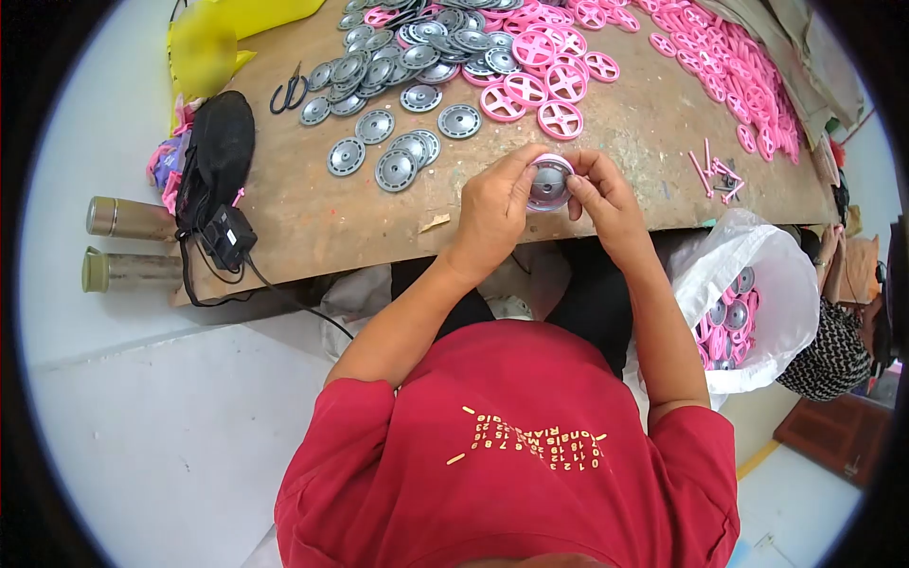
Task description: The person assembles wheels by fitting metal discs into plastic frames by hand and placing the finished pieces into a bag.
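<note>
A round grey plastic disc with a raised dome at its middle (549, 186), a pink rim showing along its upper edge, stands between the fingertips of both bare hands, just above the front edge of the worn brown wooden table (331, 224). The left hand (494, 204) grasps it from the left side, its thumb along the near left edge and its forefinger bent toward the pink upper rim. The right hand (611, 201) grips the opposite side, thumb pressed at the right edge and the other fingers curled at the upper right and behind; how far they reach beneath is hidden. The domed face is turned up between the two thumbs. Farther in on the table, beyond the left hand, lies a heap of similar grey plastic discs (418, 58), with spoked pink plastic wheels (526, 90) beside it. Thin pink plastic pins (700, 174) lie to the right of the right hand, near an open white plastic bag (791, 293) holding pink and grey pieces.
</note>
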`<action>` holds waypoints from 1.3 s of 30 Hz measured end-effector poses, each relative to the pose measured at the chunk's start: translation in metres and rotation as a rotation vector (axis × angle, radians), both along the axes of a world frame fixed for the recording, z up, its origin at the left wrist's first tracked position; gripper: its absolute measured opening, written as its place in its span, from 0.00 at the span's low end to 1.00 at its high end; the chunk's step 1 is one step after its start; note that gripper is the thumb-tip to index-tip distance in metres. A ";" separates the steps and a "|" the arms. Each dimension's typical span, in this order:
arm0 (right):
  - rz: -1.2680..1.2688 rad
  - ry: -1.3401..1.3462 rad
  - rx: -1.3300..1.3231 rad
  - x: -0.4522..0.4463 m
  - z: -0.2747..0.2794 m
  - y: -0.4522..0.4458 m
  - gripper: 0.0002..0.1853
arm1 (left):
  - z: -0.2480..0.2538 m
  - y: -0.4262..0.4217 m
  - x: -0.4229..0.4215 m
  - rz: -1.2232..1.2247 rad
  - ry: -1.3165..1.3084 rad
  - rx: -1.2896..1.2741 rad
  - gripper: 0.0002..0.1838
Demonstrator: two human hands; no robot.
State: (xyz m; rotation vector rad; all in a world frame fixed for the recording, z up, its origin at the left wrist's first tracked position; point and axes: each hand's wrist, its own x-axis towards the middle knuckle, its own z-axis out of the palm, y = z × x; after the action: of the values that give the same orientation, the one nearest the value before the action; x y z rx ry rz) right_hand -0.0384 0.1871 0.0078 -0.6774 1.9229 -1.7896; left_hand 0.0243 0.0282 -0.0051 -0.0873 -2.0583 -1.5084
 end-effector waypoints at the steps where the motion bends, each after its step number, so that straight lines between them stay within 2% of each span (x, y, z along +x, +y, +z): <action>1: 0.000 0.000 -0.001 0.000 0.003 0.001 0.14 | -0.001 -0.001 -0.001 -0.016 -0.032 0.012 0.11; 6: 0.012 -0.014 0.014 0.004 0.016 0.006 0.16 | 0.002 -0.001 -0.002 -0.077 -0.081 0.082 0.11; 12: -0.111 0.042 0.070 0.012 0.003 0.000 0.14 | 0.002 -0.002 0.001 -0.084 -0.053 0.007 0.11; 15: -0.137 0.076 0.055 0.012 -0.004 -0.004 0.13 | 0.003 0.003 0.001 -0.004 -0.034 -0.079 0.11; 18: -0.173 0.033 0.011 0.007 -0.002 -0.004 0.12 | 0.001 0.005 0.005 -0.055 -0.066 0.050 0.13; 20: -0.190 0.013 -0.028 0.007 0.008 -0.006 0.12 | 0.001 0.007 0.006 -0.222 -0.244 0.526 0.18; 23: -0.163 -0.037 -0.098 0.013 0.012 -0.008 0.13 | -0.006 0.002 0.007 -0.286 -0.301 0.617 0.21; 27: -0.144 0.028 -0.102 0.013 -0.006 -0.010 0.16 | -0.005 0.012 0.012 -0.230 -0.282 0.643 0.19; 30: -0.167 0.069 -0.048 0.012 -0.011 -0.001 0.17 | -0.015 0.020 0.008 -0.155 -0.274 0.560 0.19; 32: -0.167 0.072 -0.020 0.020 -0.004 0.009 0.16 | -0.020 0.024 0.008 -0.240 -0.198 0.616 0.20; 34: -0.303 0.113 0.047 0.025 0.021 0.030 0.15 | -0.013 0.020 0.011 -0.300 -0.226 0.604 0.22; 36: -0.498 0.342 0.195 0.027 0.041 0.071 0.14 | -0.011 0.013 0.011 -0.292 -0.197 0.327 0.26; 37: -0.675 0.397 0.277 0.026 0.045 0.103 0.14 | -0.006 0.004 0.012 -0.192 -0.225 0.205 0.26; 38: -0.762 0.385 0.256 0.029 0.054 0.131 0.15 | -0.010 -0.008 0.010 -0.185 -0.226 0.212 0.26; 39: -0.817 0.455 0.298 0.031 0.061 0.162 0.15 | -0.018 -0.021 0.005 -0.026 -0.195 -0.062 0.24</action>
State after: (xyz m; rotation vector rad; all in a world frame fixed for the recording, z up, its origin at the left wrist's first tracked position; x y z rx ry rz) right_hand -0.0077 0.3489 0.0683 -0.1920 3.0147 -1.7815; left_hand 0.0294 0.0069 -0.0227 0.0105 -2.2657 -1.5206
